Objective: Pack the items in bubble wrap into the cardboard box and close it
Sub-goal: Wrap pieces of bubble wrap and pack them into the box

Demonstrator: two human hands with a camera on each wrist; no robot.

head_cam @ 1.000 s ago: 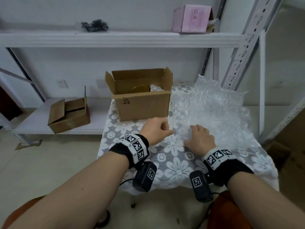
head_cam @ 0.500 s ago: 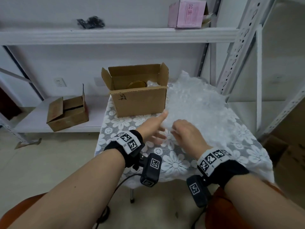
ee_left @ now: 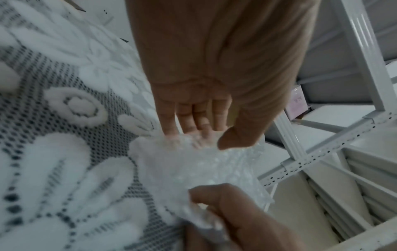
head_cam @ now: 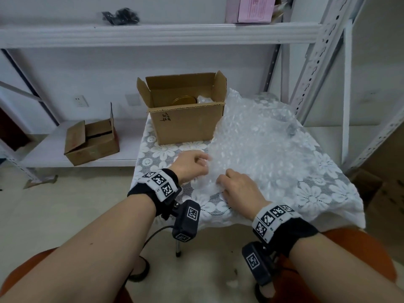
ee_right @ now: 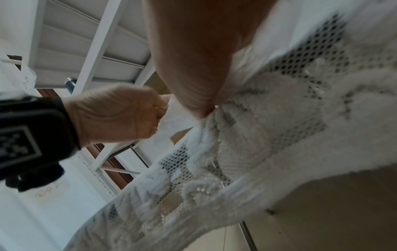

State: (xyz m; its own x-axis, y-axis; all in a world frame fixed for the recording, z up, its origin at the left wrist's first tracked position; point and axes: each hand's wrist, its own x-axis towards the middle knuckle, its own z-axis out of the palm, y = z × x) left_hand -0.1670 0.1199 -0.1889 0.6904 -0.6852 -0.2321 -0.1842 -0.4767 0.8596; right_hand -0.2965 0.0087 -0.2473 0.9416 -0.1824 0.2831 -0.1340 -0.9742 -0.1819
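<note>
An open cardboard box (head_cam: 185, 125) stands at the back of the small table, flaps up. Inside it show a gold round lid (head_cam: 184, 99) and a wrapped bundle (head_cam: 205, 99). A large sheet of bubble wrap (head_cam: 258, 145) lies crumpled over the table's right half. My left hand (head_cam: 202, 161) pinches its near-left edge between thumb and fingers, which shows plainly in the left wrist view (ee_left: 199, 135). My right hand (head_cam: 223, 182) grips the same edge a little nearer to me, fingers curled into the wrap (ee_left: 193, 169). A dark blur (head_cam: 290, 129) shows through the wrap at the far right.
A white lace tablecloth (head_cam: 314, 193) covers the table and hangs over its front edge. A second cardboard box (head_cam: 91, 143) sits on the low shelf to the left. White metal racking (head_cam: 310, 62) rises behind and to the right, with a pink box (head_cam: 253, 7) on its upper shelf.
A second ago both hands lay on the table at the wrap's edge. They have since closed on the near-left edge of the bubble wrap and lifted it slightly.
</note>
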